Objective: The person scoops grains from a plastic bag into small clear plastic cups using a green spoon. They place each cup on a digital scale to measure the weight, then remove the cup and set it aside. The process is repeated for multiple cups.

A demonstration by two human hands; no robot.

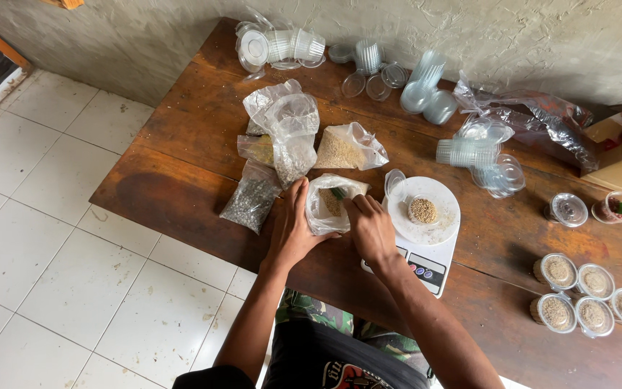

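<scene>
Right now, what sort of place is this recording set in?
Probably a small home or workshop packing spot: a worn wooden table against a rough plaster wall, a kitchen scale, bags of seed or grain, and filled lidded cups set aside.

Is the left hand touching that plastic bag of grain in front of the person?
Touching. The head view shows the left hand pressed against the side of the plastic bag, its fingers wrapped around the bag's edge with no gap.

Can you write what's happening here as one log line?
left hand: holds bag open | right hand: green scoop in bag | cup: on scale
</scene>
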